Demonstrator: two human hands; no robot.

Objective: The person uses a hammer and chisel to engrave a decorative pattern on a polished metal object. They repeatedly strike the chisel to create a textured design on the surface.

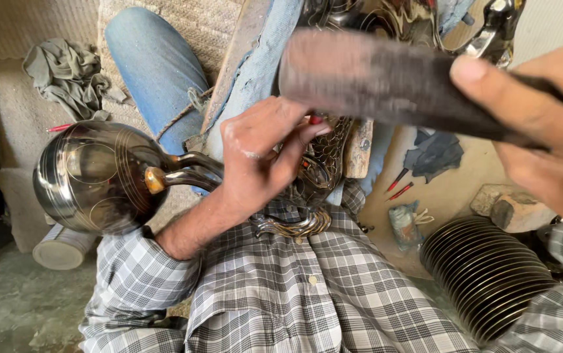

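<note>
Blurring the dark tool (386, 82) gripped by right hand (543, 131); left hand (262, 153) pinches a red-tipped, mostly hidden chisel (316, 119).

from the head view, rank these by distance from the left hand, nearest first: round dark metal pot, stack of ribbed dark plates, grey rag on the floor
1. Round dark metal pot, just left of the left hand.
2. Grey rag, upper left on the floor.
3. Stack of ribbed dark plates, lower right.

Dark engraved metal pot (92, 176), grey-white checked shirt (281, 287), blue jeans (154, 62), red-handled tools (399, 186)
</note>
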